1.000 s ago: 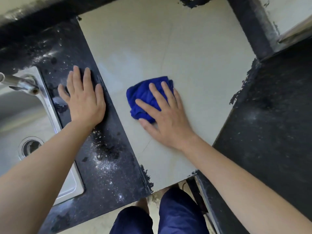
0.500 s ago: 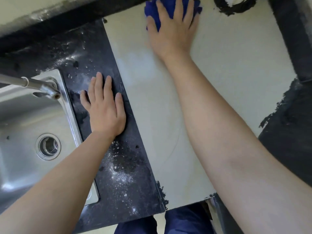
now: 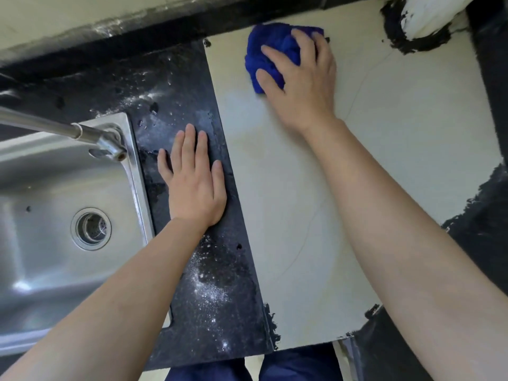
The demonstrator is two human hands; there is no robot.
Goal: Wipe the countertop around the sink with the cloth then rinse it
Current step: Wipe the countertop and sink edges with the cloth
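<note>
A bunched blue cloth (image 3: pixel 270 48) lies at the far edge of the pale countertop (image 3: pixel 384 160), close to the back wall. My right hand (image 3: pixel 302 86) lies on top of it, fingers curled over the bundle and thumb against its near side. My left hand (image 3: pixel 193 182) rests flat, fingers straight, on the black speckled counter strip (image 3: pixel 217 284) between the pale surface and the steel sink (image 3: pixel 55 174). White specks and wet smears show on the black strip.
A metal faucet (image 3: pixel 82 132) reaches from the left over the sink, above the drain (image 3: pixel 91 228). A white pipe (image 3: pixel 428 15) ringed with black sealant stands at the back right. A dark surface (image 3: pixel 489 215) borders the pale counter on the right.
My right hand swept the cloth from the middle of the pale counter to its far edge by the wall. My left hand stayed flat on the black strip.
</note>
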